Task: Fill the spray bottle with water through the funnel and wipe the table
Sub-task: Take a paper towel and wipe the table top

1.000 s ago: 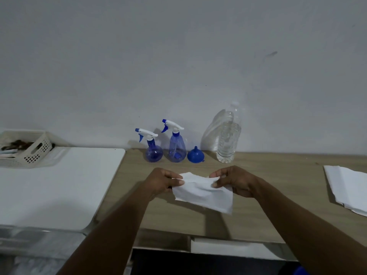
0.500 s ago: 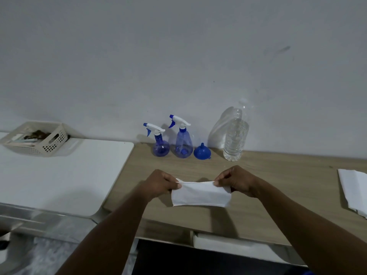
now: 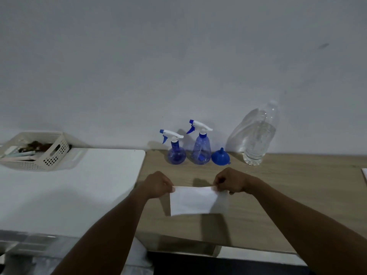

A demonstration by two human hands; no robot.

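Left hand: the left hand (image 3: 158, 184) has its fingers curled and pinches the upper left corner of the white cloth (image 3: 193, 201).
Right hand: the right hand (image 3: 231, 182) has its fingers curled and pinches the upper right corner of the same cloth.
White cloth: its top edge is pulled taut between the two hands. The rest hangs below over the front half of the wooden table (image 3: 288, 195) and casts a shadow on it. Whether its lower edge touches the surface cannot be told.
Round spray bottle: the round spray bottle (image 3: 176, 153) is blue with a white trigger head. It stands upright at the back of the wooden table, near the wall (image 3: 178, 66).
Cone-shaped spray bottle: the cone-shaped spray bottle (image 3: 201, 149) is blue with a white trigger head. It stands upright just right of the round one.
Funnel: the funnel (image 3: 220, 157) is blue and sits mouth down, spout up, just right of the cone-shaped bottle.
Water bottle: the water bottle (image 3: 258, 139) is clear plastic, upright and partly filled. It stands right of the funnel, apart from it.
White table: the white table (image 3: 69, 191) adjoins the wooden table on the left.
Basket: the basket (image 3: 49, 157) is cream and perforated. It sits at the far left of the white table and holds small items too dim to identify.
White sheet: a sliver of a white sheet (image 3: 365, 174) shows at the right edge, on the wooden table.
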